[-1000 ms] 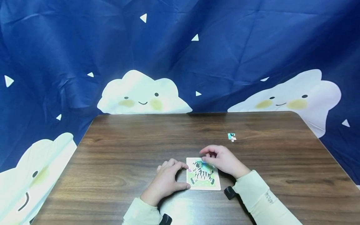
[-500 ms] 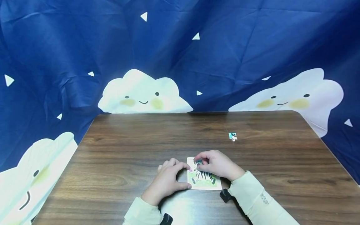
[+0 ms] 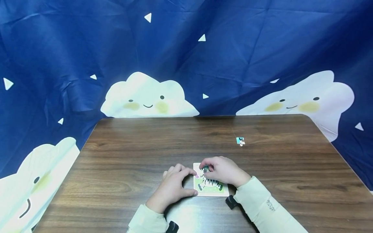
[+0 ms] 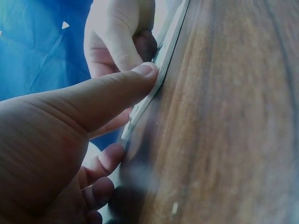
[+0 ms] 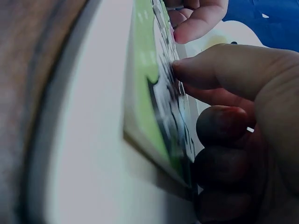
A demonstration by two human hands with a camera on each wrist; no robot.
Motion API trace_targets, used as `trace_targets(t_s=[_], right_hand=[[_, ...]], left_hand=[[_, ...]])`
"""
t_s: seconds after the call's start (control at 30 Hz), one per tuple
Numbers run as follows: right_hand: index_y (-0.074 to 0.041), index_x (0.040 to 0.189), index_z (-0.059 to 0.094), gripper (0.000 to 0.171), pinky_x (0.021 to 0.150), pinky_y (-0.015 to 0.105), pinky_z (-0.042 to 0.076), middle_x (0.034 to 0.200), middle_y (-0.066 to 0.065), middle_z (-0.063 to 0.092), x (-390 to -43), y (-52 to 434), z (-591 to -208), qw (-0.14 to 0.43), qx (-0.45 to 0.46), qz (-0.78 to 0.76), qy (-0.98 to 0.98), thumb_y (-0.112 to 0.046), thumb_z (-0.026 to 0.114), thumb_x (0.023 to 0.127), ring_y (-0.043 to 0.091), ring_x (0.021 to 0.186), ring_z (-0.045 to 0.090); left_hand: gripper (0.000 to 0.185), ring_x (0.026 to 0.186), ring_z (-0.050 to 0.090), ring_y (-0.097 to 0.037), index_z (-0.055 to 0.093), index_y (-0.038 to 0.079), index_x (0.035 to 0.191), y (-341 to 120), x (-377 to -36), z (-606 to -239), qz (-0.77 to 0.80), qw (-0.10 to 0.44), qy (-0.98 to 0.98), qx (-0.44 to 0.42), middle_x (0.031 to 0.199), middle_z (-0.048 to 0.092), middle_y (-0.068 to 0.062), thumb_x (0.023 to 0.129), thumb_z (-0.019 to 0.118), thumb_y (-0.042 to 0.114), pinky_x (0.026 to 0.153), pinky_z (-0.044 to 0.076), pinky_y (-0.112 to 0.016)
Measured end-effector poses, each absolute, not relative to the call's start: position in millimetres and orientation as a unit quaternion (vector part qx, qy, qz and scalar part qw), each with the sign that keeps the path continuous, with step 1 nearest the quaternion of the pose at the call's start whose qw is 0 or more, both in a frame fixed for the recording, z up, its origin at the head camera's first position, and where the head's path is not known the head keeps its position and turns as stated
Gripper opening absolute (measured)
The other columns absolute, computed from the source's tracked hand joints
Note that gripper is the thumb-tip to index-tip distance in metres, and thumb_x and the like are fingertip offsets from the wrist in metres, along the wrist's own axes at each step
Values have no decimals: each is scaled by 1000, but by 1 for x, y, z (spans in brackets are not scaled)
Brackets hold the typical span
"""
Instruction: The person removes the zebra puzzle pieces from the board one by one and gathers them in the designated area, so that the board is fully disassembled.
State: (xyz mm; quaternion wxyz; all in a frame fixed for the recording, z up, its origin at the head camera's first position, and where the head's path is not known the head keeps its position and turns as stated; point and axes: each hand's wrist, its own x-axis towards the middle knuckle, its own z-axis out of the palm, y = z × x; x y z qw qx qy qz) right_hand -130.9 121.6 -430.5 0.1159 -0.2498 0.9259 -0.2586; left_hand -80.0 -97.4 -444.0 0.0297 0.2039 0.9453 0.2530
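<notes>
1. In the head view we see, low in the centre of the frame, a small zebra puzzle board (image 3: pixel 210 187) lying on the brown wooden surface (image 3: pixel 131 152). The left hand (image 3: pixel 172 188) holds the board's left edge between thumb and curled fingers, it seems to keep it from sliding. The right hand (image 3: pixel 223 171) rests over the board's upper part, and its fingers pinch a small dark puzzle piece (image 3: pixel 206 169) against the picture. One more loose piece (image 3: pixel 240 141) lies well apart, higher and to the right. Behind hangs a blue cloth with clouds (image 3: pixel 148 97).

2. In the left wrist view the thumb (image 4: pixel 112 91) presses the thin edge of the board (image 4: pixel 161 70), in the upper middle; the other fingers curl below it.

3. In the right wrist view the right thumb (image 5: pixel 219 63) touches the printed face of the board (image 5: pixel 145 88). The piece itself we cannot make out here.
</notes>
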Motion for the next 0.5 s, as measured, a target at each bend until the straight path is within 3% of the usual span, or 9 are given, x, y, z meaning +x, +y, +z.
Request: trace_targets(t_s=[0.17,0.33,0.5], right_hand=[[-32,93,63,19,53,25,29,60,-11,42,-132,119,-430,125,-236,-272,924,-26,71,76,5,53,40],[-30,93,64,21,64,29,36,78,-10,51,-129,119,-428,113,-234,-280,924,-25,74,75,8,68,45],[-30,91,65,22,66,28,37,86,-6,45,-127,120,-427,90,-245,-288,921,-22,75,73,10,72,45]], left_hand=[[59,92,44,-12,58,36,113,-98,-80,-444,250,32,946,202,101,50,10,60,76,55,73,28,-32],[65,92,44,-13,55,35,119,-98,-80,-443,246,36,948,199,101,50,9,61,76,56,74,29,-33],[60,92,44,-14,58,38,116,-98,-80,-443,241,35,949,202,101,49,10,62,75,56,75,29,-34]])
